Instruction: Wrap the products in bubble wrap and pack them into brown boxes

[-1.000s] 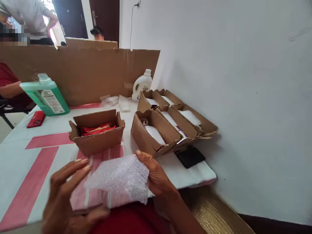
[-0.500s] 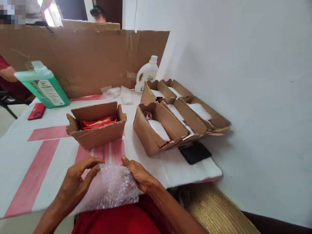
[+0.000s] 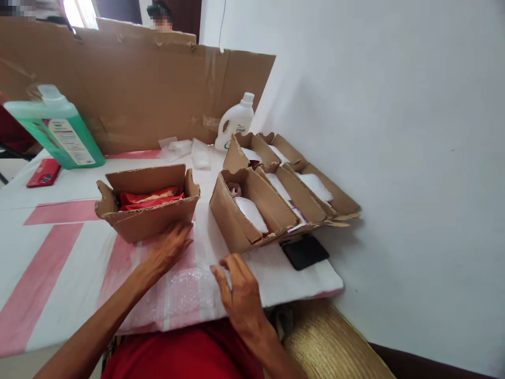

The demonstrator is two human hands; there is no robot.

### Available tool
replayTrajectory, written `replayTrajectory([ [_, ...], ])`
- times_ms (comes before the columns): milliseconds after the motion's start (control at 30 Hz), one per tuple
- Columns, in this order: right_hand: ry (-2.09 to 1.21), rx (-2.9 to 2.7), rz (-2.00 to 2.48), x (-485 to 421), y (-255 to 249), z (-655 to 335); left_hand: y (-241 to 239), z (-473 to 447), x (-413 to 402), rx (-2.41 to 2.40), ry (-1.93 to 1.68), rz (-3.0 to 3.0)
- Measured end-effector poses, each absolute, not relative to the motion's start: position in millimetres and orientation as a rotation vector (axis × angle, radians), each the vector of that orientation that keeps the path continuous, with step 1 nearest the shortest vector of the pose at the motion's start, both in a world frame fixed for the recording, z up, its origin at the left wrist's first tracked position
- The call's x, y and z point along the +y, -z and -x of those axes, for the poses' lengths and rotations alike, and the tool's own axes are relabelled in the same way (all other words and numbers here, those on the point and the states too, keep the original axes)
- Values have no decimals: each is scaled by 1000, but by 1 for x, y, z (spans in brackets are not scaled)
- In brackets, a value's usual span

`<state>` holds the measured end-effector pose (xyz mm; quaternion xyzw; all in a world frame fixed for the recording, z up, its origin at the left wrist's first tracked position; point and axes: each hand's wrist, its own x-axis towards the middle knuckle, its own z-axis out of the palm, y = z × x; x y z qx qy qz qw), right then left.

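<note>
A clear sheet of bubble wrap (image 3: 185, 289) lies flat on the table in front of me. My left hand (image 3: 169, 250) reaches over its far side, fingers stretched and slightly blurred, close to the front of a cardboard box (image 3: 158, 223). Red packets (image 3: 152, 199) fill that open-topped box. At the sheet's right edge is my right hand (image 3: 240, 289), its thumb and fingers apart and curved, with nothing visible between them. Whether the right fingertips touch the wrap is hard to tell.
To the right stand several cardboard compartments (image 3: 232, 223) holding white wrapped packs. A black flat object (image 3: 303, 252) lies beside them. Behind are a green liquid bottle (image 3: 65, 134), a white jug (image 3: 236, 123), a red phone (image 3: 44, 172) and a cardboard partition (image 3: 145, 95). People appear beyond it.
The bubble wrap, raised between both hands before, now lies flat on the table. My left hand has moved forward and right, toward the box; my right hand has come off the wrap's upper corner.
</note>
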<state>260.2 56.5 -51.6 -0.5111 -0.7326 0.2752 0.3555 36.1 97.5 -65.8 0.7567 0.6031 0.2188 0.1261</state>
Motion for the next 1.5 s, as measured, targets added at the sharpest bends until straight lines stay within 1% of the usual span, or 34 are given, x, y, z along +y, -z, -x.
replayTrajectory([
  [100,-780,-1966,1057,46,45,-228,76,-34,74,1821,-743,-2292],
  [200,-743,-2040,887,44,62,-185,103,-18,33,1886,-822,-2415],
  [333,-681,-2386,735,50,105,-139,149,4,-9,2170,-591,-2369],
  [433,-656,-2512,780,61,130,-130,162,6,-15,2264,-500,-2331],
  [533,-622,-2540,935,78,140,-148,157,1,-11,2278,-507,-2304],
  [700,-544,-2557,1229,101,140,-217,149,2,-18,2293,-485,-2238],
  [767,-526,-2563,1275,101,139,-243,146,8,-29,2266,-497,-2246],
  [833,-511,-2619,1179,97,139,-263,142,14,-42,2207,-522,-2270],
  [900,-497,-2722,957,90,139,-276,137,21,-55,2106,-516,-2354],
  [967,-495,-2827,726,85,140,-284,133,28,-66,1983,-462,-2502],
  [1033,-494,-2896,605,81,141,-290,130,34,-74,1897,-392,-2636],
  [1200,-427,-2958,485,69,142,-308,127,44,-93,1762,-376,-2724],
  [1367,-340,-2886,495,53,147,-321,125,54,-111,1705,-620,-2595],
  [1500,-427,-2696,552,52,148,-315,126,58,-111,1758,-774,-2392],
])
